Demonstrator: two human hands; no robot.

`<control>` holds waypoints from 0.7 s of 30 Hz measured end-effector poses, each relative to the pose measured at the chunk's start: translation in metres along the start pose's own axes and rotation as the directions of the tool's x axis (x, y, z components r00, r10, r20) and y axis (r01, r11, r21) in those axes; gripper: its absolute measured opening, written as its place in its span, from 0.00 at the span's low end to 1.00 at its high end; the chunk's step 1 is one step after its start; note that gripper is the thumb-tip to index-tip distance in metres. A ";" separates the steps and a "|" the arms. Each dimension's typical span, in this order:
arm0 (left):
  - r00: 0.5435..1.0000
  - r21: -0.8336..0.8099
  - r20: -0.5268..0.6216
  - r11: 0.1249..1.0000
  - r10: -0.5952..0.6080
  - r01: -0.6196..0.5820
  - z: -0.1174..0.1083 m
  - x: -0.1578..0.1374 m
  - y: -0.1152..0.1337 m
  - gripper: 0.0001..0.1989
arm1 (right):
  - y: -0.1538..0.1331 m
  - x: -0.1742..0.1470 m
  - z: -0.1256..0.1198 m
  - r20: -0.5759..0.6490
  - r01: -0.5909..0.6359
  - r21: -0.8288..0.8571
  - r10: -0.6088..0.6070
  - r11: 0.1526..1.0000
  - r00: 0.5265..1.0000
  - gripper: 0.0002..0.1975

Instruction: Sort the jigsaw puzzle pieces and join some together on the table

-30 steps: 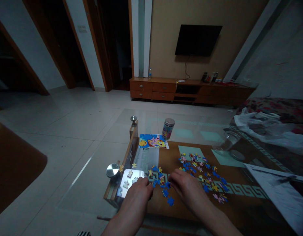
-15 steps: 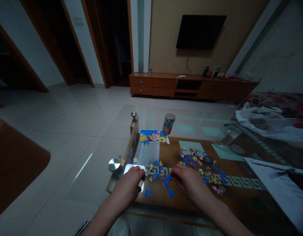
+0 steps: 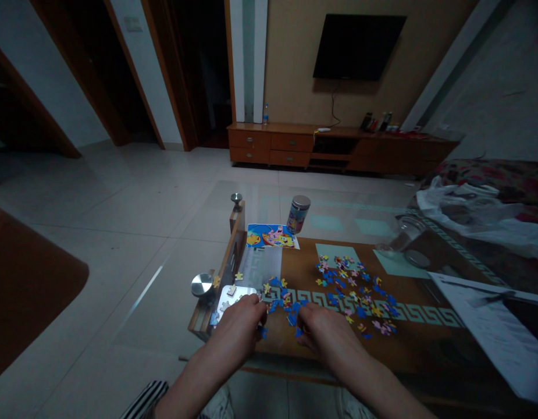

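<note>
My left hand (image 3: 245, 317) is over the right side of a white puzzle tray (image 3: 224, 298), its fingers bent in a pinch; what they hold, if anything, is hidden. My right hand (image 3: 319, 327) has its fingertips closed at a blue puzzle piece (image 3: 299, 333) near the front of the glass table. Loose blue, yellow and pink puzzle pieces (image 3: 290, 318) lie between the hands. A larger scatter of pieces (image 3: 353, 291) spreads to the right. One pale piece (image 3: 232, 290) lies on the tray's upper part.
Behind the tray lie a cartoon picture sheet (image 3: 272, 236) and a standing tin (image 3: 298, 214). Metal knobs (image 3: 202, 284) top the table's left frame. A clear jar (image 3: 403, 234), its lid (image 3: 417, 259), papers (image 3: 473, 326) and a plastic bag (image 3: 465, 203) are on the right.
My right hand has moved down and slightly left to the blue piece near the front. My left hand has shifted slightly right, uncovering more of the tray. The view has tilted slightly.
</note>
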State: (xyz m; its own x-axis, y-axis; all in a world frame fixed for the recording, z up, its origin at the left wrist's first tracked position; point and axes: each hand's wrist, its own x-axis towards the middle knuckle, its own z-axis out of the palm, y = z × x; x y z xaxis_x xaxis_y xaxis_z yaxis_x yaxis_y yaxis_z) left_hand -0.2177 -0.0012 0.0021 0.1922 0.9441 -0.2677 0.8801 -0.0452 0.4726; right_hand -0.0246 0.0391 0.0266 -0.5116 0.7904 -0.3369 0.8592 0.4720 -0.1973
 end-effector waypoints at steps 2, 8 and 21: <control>1.000 0.020 -0.008 1.000 -0.005 0.005 0.000 -0.001 0.003 0.14 | -0.008 -0.003 0.000 0.028 0.005 0.008 -0.005 1.000 1.000 0.10; 0.999 0.005 -0.037 1.000 0.026 -0.025 -0.007 -0.008 0.014 0.11 | -0.028 -0.007 0.009 0.002 0.060 0.162 -0.061 0.985 0.998 0.09; 0.997 0.106 0.020 0.991 -0.079 0.076 -0.013 -0.010 0.026 0.11 | -0.031 0.000 0.020 -0.119 0.213 0.231 -0.189 0.949 0.975 0.05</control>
State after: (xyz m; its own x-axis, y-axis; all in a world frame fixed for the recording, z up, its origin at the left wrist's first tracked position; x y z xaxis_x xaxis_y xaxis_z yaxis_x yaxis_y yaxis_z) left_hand -0.2026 -0.0079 0.0276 0.1309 0.9381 -0.3208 0.9333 -0.0074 0.3590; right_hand -0.0506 0.0165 0.0144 -0.6616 0.7276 -0.1813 0.7076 0.5258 -0.4720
